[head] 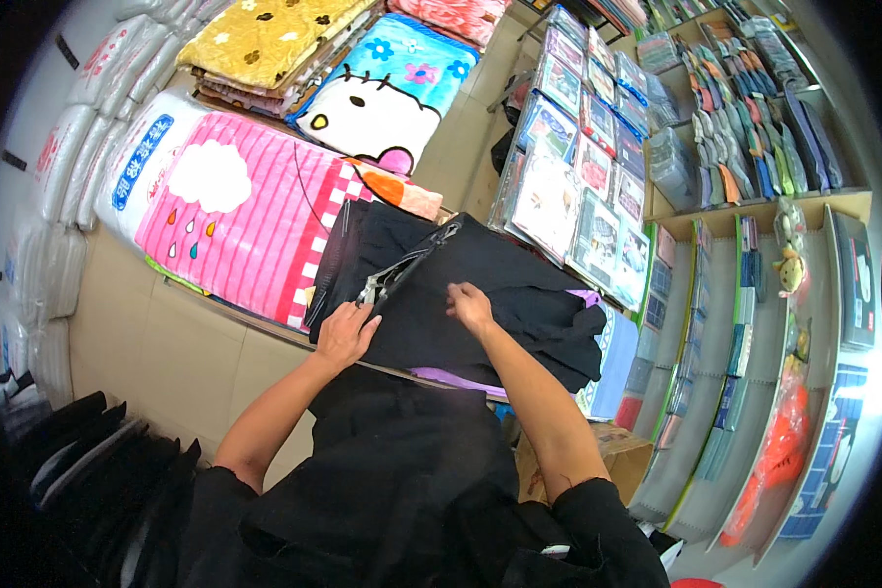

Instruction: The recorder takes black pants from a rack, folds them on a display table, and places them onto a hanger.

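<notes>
Black folded garments (pixel 485 272) lie spread on a low table in front of me. My left hand (pixel 348 334) is at their near left part, its fingers on clear plastic clip hangers (pixel 389 278) that lie in a row across the dark cloth. Whether the fingers close on a hanger is hard to tell. Over the middle of the black cloth is my right hand (pixel 470 305), fingers curled, with no object visible in it. Purple fabric (pixel 456 381) shows under the black cloth at the table's near edge.
Left of the garments lies a pink packaged blanket (pixel 242 213); behind are a yellow blanket stack (pixel 272 44) and a blue cartoon blanket (pixel 389 88). Packaged textiles (pixel 547 191) cover a stand at right, beside shelves (pixel 750 206). Dark hanging clothes (pixel 110 470) are at lower left, a cardboard box (pixel 628 459) at lower right.
</notes>
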`<state>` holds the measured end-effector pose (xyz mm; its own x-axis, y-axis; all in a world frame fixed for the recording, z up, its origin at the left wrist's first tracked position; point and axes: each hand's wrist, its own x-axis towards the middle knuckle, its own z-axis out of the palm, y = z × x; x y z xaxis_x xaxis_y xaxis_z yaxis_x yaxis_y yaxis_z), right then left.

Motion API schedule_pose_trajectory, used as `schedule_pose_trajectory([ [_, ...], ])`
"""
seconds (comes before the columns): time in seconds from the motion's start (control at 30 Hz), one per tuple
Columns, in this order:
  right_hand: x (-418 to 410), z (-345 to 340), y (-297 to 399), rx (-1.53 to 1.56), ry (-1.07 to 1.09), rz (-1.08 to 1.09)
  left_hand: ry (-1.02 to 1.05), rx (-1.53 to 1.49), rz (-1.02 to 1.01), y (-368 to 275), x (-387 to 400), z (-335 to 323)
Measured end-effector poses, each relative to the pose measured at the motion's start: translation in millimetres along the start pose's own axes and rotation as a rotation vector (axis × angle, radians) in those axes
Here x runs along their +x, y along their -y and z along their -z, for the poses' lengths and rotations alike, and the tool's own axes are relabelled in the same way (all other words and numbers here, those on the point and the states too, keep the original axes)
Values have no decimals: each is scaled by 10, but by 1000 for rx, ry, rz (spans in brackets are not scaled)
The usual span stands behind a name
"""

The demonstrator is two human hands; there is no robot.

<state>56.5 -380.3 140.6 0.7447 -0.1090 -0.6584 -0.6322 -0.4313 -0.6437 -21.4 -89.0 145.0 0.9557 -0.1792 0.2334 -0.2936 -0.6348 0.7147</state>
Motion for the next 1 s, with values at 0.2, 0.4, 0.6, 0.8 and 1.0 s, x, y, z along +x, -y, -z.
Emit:
schedule_pose_trajectory([
  [0.2, -189, 658, -682, 156, -158, -338, 17, -146, -210, -614, 593, 346],
  [0.4, -714, 1087, -1091, 543, -253, -426, 114, -163, -382, -1359, 1110, 721],
  [0.6, -731, 1612, -1579, 1212, -143, -162, 298, -119, -615, -2323, 1612, 898],
  [0.8, -722, 2272, -1367, 1760, -34, 228, 427, -218, -704, -3268, 1821, 1094],
  [1.0, -864, 2997, -1219, 2026, -85, 394, 454, -178, -759, -3686, 1793, 1176],
])
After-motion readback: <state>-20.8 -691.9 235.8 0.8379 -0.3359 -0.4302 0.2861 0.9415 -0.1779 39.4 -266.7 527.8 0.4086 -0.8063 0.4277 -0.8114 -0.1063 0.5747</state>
